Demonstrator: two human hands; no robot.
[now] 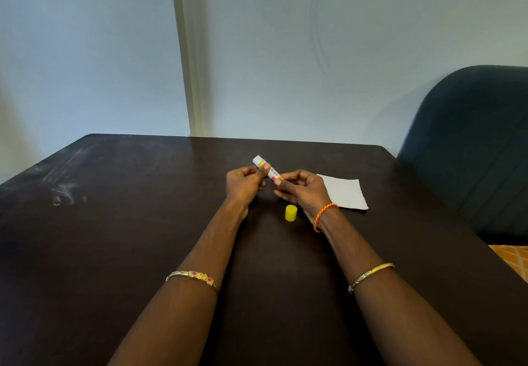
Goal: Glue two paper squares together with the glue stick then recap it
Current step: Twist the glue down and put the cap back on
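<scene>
Both hands hold an uncapped glue stick (268, 169) above the middle of the dark table (143, 237). Its white glue end points up and to the left. My left hand (245, 184) pinches the upper part of the tube with thumb and fingers. My right hand (304, 191) grips the lower end. The yellow cap (291, 213) stands upright on the table just below my right hand. A white paper square (347, 193) lies flat to the right of my right hand; whether it is one sheet or two stacked, I cannot tell.
A dark blue chair back (471, 148) rises past the table's right edge. A pale wall (285, 51) stands behind the far edge. Pale smudges (61, 191) mark the table's left side.
</scene>
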